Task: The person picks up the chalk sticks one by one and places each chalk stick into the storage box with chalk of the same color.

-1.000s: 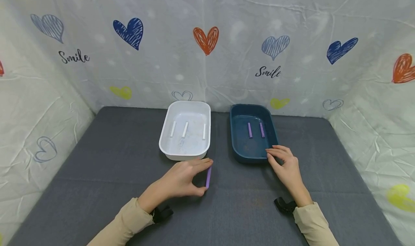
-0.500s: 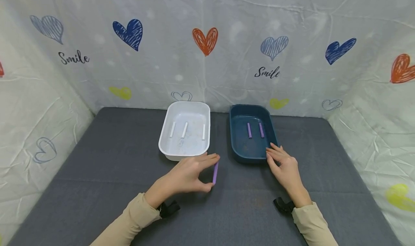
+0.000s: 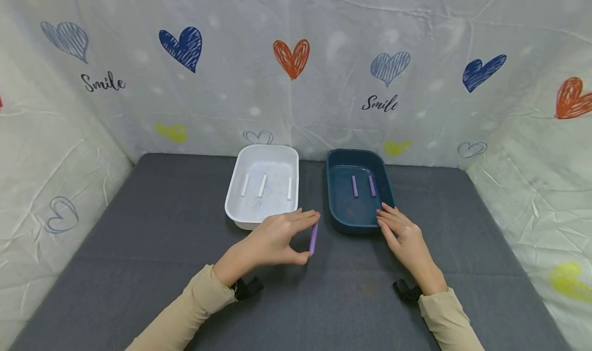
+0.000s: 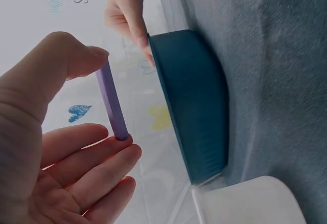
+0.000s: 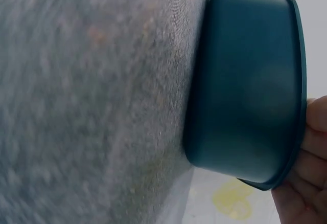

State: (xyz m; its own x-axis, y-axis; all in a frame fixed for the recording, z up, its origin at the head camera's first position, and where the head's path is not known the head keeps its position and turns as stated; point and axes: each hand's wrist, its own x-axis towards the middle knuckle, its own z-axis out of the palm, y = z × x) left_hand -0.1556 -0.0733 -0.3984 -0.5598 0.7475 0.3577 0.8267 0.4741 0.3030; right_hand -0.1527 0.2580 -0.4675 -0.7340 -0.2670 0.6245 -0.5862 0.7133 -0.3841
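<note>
In the head view, my left hand (image 3: 282,238) pinches a purple chalk stick (image 3: 313,238) by its ends, thumb at one end and fingertips at the other. The left wrist view shows the same chalk stick (image 4: 111,101) upheld beside the dark teal box, with the other fingers loosely extended. My right hand (image 3: 409,243) rests its relaxed fingers at the near right corner of the teal box (image 3: 353,226). Two purple chalk sticks (image 3: 355,186) lie inside that box. The right wrist view has the fingers (image 5: 311,168) right at its rim.
Left of the teal box stands a white box (image 3: 233,199) holding three white chalk sticks (image 3: 262,186). Both stand on a grey cloth-covered table (image 3: 152,227), near its back edge. A pale curtain (image 3: 333,27) with printed hearts hangs behind and at the sides.
My left hand has carried the purple chalk stick rightward and a little farther forward, toward the teal box. The right hand stays at the box corner, its fingers shifting slightly.
</note>
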